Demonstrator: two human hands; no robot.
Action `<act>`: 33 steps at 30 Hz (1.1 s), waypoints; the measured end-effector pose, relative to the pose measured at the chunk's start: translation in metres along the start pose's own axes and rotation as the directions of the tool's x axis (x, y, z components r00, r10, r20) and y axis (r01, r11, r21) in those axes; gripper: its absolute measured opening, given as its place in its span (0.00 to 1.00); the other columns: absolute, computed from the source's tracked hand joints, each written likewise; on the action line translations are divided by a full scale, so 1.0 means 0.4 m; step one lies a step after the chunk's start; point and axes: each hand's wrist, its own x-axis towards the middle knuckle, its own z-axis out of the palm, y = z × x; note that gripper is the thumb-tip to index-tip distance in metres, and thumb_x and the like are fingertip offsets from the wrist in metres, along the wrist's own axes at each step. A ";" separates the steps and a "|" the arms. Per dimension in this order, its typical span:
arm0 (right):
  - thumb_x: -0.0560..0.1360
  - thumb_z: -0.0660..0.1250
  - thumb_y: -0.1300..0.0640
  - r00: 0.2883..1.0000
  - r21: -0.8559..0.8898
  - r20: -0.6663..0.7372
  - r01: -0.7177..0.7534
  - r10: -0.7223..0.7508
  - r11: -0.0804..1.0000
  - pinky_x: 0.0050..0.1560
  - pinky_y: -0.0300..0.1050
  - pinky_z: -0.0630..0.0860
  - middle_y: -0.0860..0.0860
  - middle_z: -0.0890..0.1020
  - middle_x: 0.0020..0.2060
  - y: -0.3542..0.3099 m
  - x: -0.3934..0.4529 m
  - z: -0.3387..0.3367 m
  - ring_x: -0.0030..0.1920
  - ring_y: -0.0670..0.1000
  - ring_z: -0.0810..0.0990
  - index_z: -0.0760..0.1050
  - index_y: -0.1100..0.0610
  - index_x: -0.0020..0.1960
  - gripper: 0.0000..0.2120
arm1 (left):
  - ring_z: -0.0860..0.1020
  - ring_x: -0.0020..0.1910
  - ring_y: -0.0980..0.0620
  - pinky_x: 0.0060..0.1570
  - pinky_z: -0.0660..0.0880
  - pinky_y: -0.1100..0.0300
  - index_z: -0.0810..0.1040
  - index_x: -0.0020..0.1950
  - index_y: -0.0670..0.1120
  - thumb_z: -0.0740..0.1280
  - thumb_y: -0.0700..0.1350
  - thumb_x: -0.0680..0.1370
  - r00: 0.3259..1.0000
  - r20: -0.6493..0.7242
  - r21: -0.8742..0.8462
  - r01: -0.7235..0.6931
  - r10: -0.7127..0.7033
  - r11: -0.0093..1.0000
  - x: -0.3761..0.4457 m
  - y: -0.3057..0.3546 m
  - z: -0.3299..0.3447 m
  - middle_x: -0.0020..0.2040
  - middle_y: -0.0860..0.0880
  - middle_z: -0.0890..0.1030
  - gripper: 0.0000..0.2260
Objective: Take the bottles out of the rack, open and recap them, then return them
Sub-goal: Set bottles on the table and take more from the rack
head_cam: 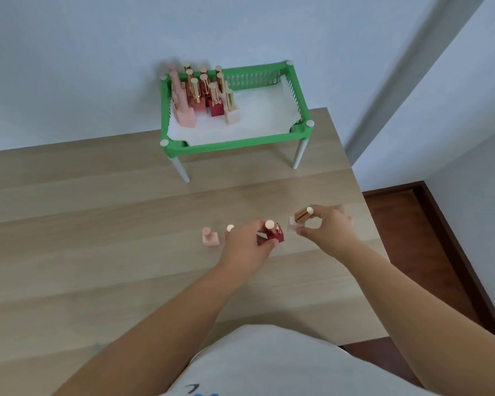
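A green rack (pixel 269 138) on white legs stands at the table's far edge, with several pink, red and cream bottles (pixel 203 95) crowded in its left half. My left hand (pixel 249 241) grips a dark red bottle (pixel 276 235) with a gold cap, which rests on the table. To its right, my right hand (pixel 326 227) holds a pale cream bottle (pixel 296 222) by its base, its gold cap tilted up and to the right. A pink bottle (pixel 210 237) stands left of my left hand. Another gold-capped bottle (pixel 229 228) shows partly behind that hand.
The wooden table (pixel 97 238) ends just right of my right hand, with dark floor (pixel 429 252) beyond that edge. White lining covers the rack's bare right half. A pale wall rises right behind the rack.
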 end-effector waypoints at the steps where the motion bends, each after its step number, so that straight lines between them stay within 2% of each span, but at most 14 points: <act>1: 0.66 0.73 0.47 1.000 0.020 0.016 -0.001 0.000 1.000 0.54 0.46 0.62 0.45 0.78 0.44 0.009 0.000 0.008 0.59 0.49 0.65 0.78 0.39 0.48 0.11 | 0.81 0.39 0.58 0.52 0.76 0.55 0.79 0.50 0.51 0.71 0.41 0.73 1.000 0.001 0.020 -0.001 0.001 1.000 0.004 -0.007 0.008 0.41 0.60 0.79 0.08; 3: 0.67 0.73 0.50 0.999 0.057 0.049 0.007 -0.010 0.998 0.58 0.47 0.67 0.48 0.79 0.47 0.023 0.000 0.021 0.59 0.50 0.66 0.78 0.39 0.49 0.12 | 0.80 0.36 0.65 0.46 0.75 0.67 0.78 0.46 0.53 0.70 0.39 0.73 1.000 -0.006 0.058 -0.012 0.013 0.998 0.012 -0.020 0.023 0.40 0.61 0.79 0.09; 4: 0.67 0.73 0.51 0.998 0.061 0.061 0.020 -0.024 0.998 0.59 0.47 0.69 0.48 0.80 0.48 0.028 -0.001 0.028 0.59 0.49 0.66 0.77 0.39 0.49 0.13 | 0.78 0.35 0.67 0.41 0.71 0.74 0.77 0.43 0.55 0.70 0.38 0.73 1.000 -0.019 0.080 -0.016 0.017 0.997 0.015 -0.026 0.030 0.38 0.62 0.78 0.11; 7: 0.68 0.73 0.53 0.997 0.051 0.069 0.032 -0.036 0.998 0.59 0.47 0.70 0.50 0.79 0.50 0.038 -0.001 0.049 0.57 0.49 0.67 0.78 0.39 0.49 0.13 | 0.75 0.35 0.72 0.37 0.67 0.80 0.76 0.42 0.57 0.71 0.37 0.72 0.999 -0.052 0.108 -0.012 0.018 0.994 0.023 -0.046 0.046 0.36 0.64 0.76 0.14; 12: 0.68 0.73 0.55 0.998 0.052 0.004 0.065 -0.065 0.997 0.52 0.42 0.71 0.50 0.80 0.47 0.050 -0.008 0.087 0.50 0.48 0.68 0.78 0.40 0.51 0.14 | 0.76 0.37 0.66 0.39 0.66 0.76 0.78 0.48 0.54 0.70 0.38 0.73 0.999 -0.011 0.161 -0.033 0.036 0.986 0.020 -0.084 0.052 0.43 0.58 0.81 0.10; 14: 0.68 0.73 0.55 0.997 0.044 -0.016 0.082 -0.081 0.996 0.49 0.42 0.71 0.48 0.81 0.45 0.056 -0.016 0.100 0.49 0.49 0.69 0.79 0.41 0.51 0.14 | 0.76 0.37 0.63 0.42 0.69 0.70 0.79 0.49 0.52 0.70 0.39 0.73 0.998 -0.006 0.179 -0.064 0.066 0.982 0.017 -0.097 0.050 0.44 0.55 0.82 0.10; 17: 0.67 0.74 0.56 0.996 0.051 -0.038 0.085 -0.083 0.995 0.52 0.46 0.74 0.47 0.81 0.44 0.064 -0.025 0.111 0.49 0.49 0.69 0.79 0.42 0.52 0.16 | 0.78 0.41 0.55 0.45 0.74 0.61 0.78 0.53 0.51 0.71 0.40 0.73 0.996 -0.021 0.190 -0.076 0.081 0.979 0.012 -0.105 0.048 0.46 0.54 0.83 0.10; 20: 0.67 0.74 0.56 0.999 0.057 -0.029 0.043 -0.042 0.997 0.56 0.47 0.74 0.49 0.76 0.48 0.062 -0.030 0.106 0.50 0.49 0.71 0.77 0.41 0.55 0.20 | 0.78 0.46 0.53 0.50 0.71 0.64 0.75 0.63 0.49 0.72 0.42 0.74 0.998 -0.018 0.193 -0.059 0.064 0.979 0.008 -0.116 0.042 0.55 0.52 0.82 0.18; 22: 0.67 0.74 0.56 0.996 0.037 -0.007 0.084 -0.084 0.996 0.59 0.47 0.72 0.46 0.77 0.53 0.058 -0.035 0.093 0.55 0.49 0.70 0.74 0.42 0.60 0.24 | 0.78 0.52 0.52 0.55 0.71 0.63 0.72 0.68 0.48 0.72 0.44 0.74 0.999 0.000 0.214 -0.043 0.044 0.976 -0.002 -0.125 0.033 0.61 0.51 0.79 0.23; 24: 0.67 0.75 0.54 0.988 0.017 -0.008 0.151 -0.151 0.988 0.60 0.44 0.69 0.44 0.77 0.60 0.047 -0.046 0.074 0.61 0.49 0.68 0.70 0.43 0.65 0.29 | 0.78 0.54 0.53 0.57 0.73 0.60 0.71 0.70 0.49 0.72 0.44 0.74 0.999 0.003 0.187 -0.032 0.032 0.982 -0.027 -0.135 0.017 0.64 0.50 0.77 0.25; 28: 0.65 0.75 0.53 0.969 0.042 -0.052 0.244 -0.242 0.969 0.63 0.42 0.63 0.43 0.72 0.64 0.013 -0.077 0.032 0.63 0.47 0.64 0.65 0.45 0.68 0.35 | 0.80 0.51 0.55 0.56 0.77 0.57 0.75 0.66 0.51 0.72 0.42 0.74 0.998 -0.065 0.081 -0.014 0.019 0.997 -0.095 -0.171 -0.031 0.56 0.52 0.81 0.21; 30: 0.66 0.74 0.53 0.956 0.062 -0.073 0.289 -0.285 0.955 0.63 0.41 0.62 0.41 0.71 0.63 -0.015 -0.090 0.015 0.62 0.44 0.62 0.65 0.44 0.68 0.34 | 0.80 0.48 0.55 0.52 0.78 0.62 0.79 0.61 0.49 0.73 0.41 0.73 0.988 -0.150 -0.016 0.032 -0.034 0.999 -0.118 -0.195 -0.057 0.51 0.53 0.82 0.16; 33: 0.67 0.73 0.54 0.925 0.068 -0.103 0.373 -0.366 0.925 0.61 0.39 0.62 0.39 0.71 0.61 -0.079 -0.094 0.004 0.61 0.45 0.64 0.69 0.46 0.66 0.29 | 0.79 0.43 0.55 0.43 0.74 0.75 0.79 0.51 0.50 0.75 0.39 0.71 0.940 -0.312 -0.139 0.099 -0.138 0.985 -0.124 -0.226 -0.098 0.45 0.53 0.81 0.12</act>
